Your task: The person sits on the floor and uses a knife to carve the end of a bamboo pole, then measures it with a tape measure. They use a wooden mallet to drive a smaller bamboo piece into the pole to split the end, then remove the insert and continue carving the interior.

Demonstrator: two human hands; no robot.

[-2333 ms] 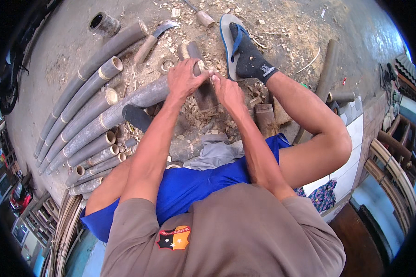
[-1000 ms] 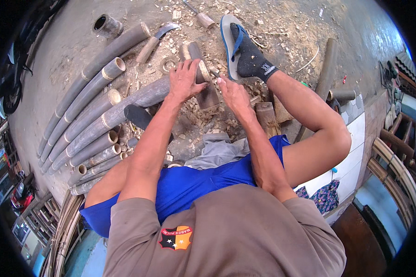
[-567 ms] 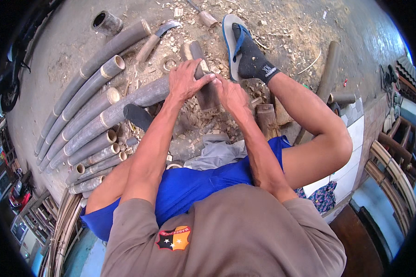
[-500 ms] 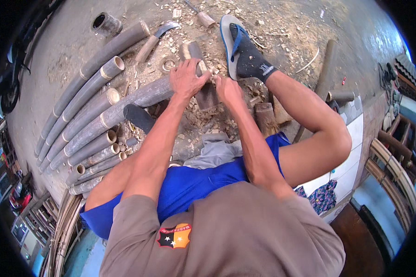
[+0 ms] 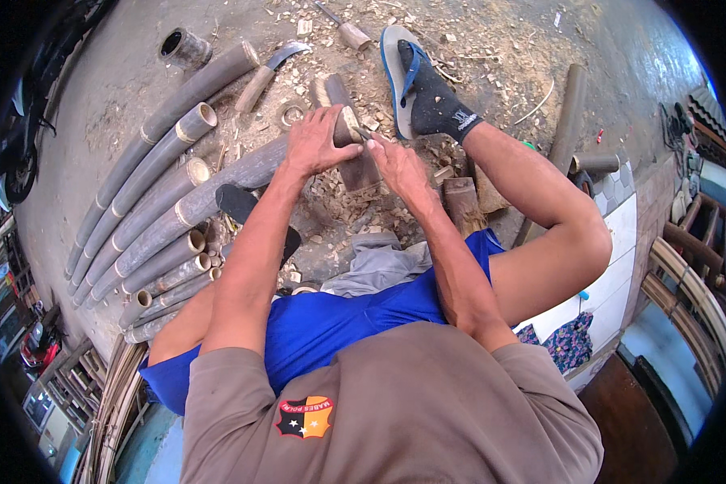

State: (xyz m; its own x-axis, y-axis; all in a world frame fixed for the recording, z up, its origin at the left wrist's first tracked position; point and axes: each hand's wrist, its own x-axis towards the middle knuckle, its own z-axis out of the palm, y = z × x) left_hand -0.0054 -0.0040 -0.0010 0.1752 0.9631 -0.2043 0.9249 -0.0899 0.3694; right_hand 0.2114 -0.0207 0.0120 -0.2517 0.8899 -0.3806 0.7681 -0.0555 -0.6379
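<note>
My left hand point(image 5: 315, 143) is wrapped over a thick grey bamboo pole point(image 5: 254, 168) near its pale cut end point(image 5: 347, 125). That end rests across a short wooden block point(image 5: 357, 171) on the ground. Just right of it, my right hand point(image 5: 402, 168) is closed on a small knife, its handle hidden in the fingers. The dark knife blade point(image 5: 364, 132) points at the rim of the cut end. A loose bamboo ring point(image 5: 293, 112) lies left of the block.
Several bamboo poles point(image 5: 157, 133) lie side by side at left. A curved machete point(image 5: 268, 74) and a wooden-handled tool point(image 5: 352, 35) lie beyond my hands among wood chips. My sandalled foot point(image 5: 411, 85) is at the far side. A short bamboo piece point(image 5: 595, 164) lies at right.
My right hand has turned and drawn slightly back toward me, and the blade now shows at the cut end. My left hand has shifted a little left, still on the pole.
</note>
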